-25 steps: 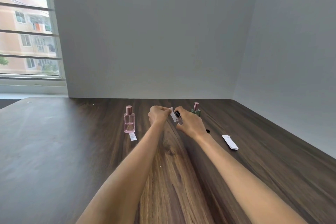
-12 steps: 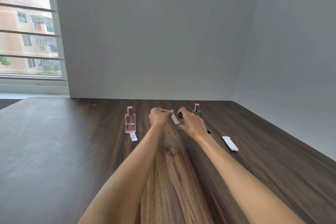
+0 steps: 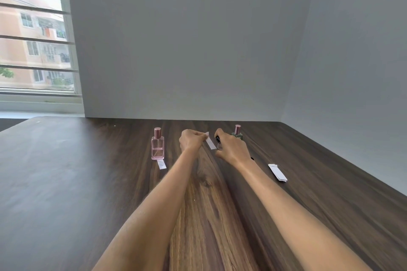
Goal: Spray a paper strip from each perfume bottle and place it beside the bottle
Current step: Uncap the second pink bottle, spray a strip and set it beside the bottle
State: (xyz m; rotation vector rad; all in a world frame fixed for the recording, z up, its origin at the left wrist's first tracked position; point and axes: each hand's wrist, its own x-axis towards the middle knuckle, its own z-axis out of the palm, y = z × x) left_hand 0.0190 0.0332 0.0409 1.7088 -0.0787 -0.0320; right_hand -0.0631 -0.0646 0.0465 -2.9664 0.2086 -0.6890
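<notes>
Centrally, left hand (image 3: 191, 141) pinches paper strip (image 3: 210, 142); right hand (image 3: 231, 148) grips bottle (image 3: 218, 142).

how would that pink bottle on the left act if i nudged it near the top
The pink bottle stands upright, tall and narrow, so a push near its cap would probably tip it. It looks like clear glass, so likely heavy for its size and breakable. If it fell, it could land on the paper strip lying before it.

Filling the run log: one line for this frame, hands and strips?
left hand: pinching paper strip | right hand: on small dark-topped bottle | pink bottle: strip placed | spare strips: table right
</notes>
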